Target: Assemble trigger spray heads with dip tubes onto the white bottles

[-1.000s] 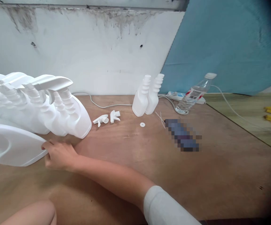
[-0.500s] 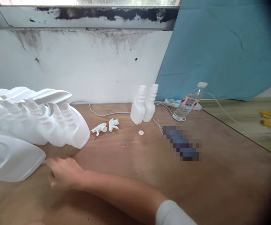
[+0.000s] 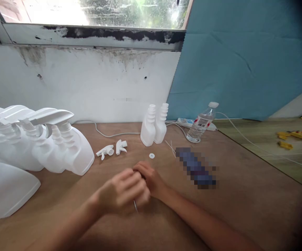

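Observation:
My left hand (image 3: 123, 191) and my right hand (image 3: 152, 177) meet above the table, fingers curled and closed against each other. A thin pale stick-like piece (image 3: 135, 206) pokes out below my left fingers. Whatever the hands grip is mostly hidden, and the left hand is blurred. Just beyond them lie a small white disc (image 3: 151, 156) and two white trigger spray heads, one (image 3: 105, 151) on its side and another (image 3: 121, 147) beside it. Two white spray bottles (image 3: 148, 130) without heads stand upright behind the disc.
At the left, several white bottles (image 3: 80, 157) lie on the brown table (image 3: 88, 202). To the right are thin white tubes (image 3: 171, 148), a blurred-out dark item (image 3: 195, 167), a clear water bottle (image 3: 200, 123) and a power strip (image 3: 183, 122). A cable (image 3: 109, 135) runs along the wall.
My right hand has moved from the lying bottles at the left back to the middle. My left hand has come into view and joined it. The camera view has tilted up slightly.

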A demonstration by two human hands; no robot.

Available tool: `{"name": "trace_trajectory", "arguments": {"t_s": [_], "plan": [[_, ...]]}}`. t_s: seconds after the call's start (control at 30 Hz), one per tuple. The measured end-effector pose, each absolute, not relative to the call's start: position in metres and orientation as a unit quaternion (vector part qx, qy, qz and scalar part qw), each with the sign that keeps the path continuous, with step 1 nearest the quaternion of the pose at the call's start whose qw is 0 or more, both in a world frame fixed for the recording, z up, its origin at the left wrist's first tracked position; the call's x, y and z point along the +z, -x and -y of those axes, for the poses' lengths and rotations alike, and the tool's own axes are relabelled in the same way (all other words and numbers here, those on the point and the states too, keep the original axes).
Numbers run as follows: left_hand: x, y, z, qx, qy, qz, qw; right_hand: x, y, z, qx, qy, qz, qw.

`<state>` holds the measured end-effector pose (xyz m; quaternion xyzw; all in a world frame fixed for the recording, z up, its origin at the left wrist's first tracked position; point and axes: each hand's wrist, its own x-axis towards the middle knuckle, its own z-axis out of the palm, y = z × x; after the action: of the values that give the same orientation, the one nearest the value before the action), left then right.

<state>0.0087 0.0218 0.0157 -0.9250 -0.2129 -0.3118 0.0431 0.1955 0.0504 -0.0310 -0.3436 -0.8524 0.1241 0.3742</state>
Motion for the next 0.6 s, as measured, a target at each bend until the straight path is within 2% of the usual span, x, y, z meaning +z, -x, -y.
{"name": "trace_trajectory", "arguments": {"t_s": [0.03, 0.1, 0.2, 0.3, 0.43, 0.6], "plan": [[0.012, -0.006, -0.032, -0.307, 0.922, 0.22, 0.084, -0.032, -0.209, -0.058, 0.093, 0.372, 0.845, 0.373], [0.002, 0.0, -0.055, -0.292, 0.885, 0.33, 0.15, -0.033, -0.232, -0.072, 0.024, 0.437, 0.826, 0.356], [-0.016, 0.012, -0.081, -0.263, 0.815, 0.487, 0.173, -0.038, -0.255, -0.087, -0.023, 0.515, 0.788, 0.335], [-0.03, 0.02, -0.091, -0.239, 0.759, 0.577, 0.182, -0.043, -0.263, -0.094, -0.009, 0.525, 0.785, 0.329], [-0.035, 0.021, -0.09, -0.216, 0.74, 0.622, 0.134, -0.046, -0.261, -0.095, 0.01, 0.509, 0.799, 0.321], [-0.03, 0.024, -0.083, -0.232, 0.755, 0.604, 0.105, -0.042, -0.259, -0.093, 0.035, 0.478, 0.821, 0.309]]}}
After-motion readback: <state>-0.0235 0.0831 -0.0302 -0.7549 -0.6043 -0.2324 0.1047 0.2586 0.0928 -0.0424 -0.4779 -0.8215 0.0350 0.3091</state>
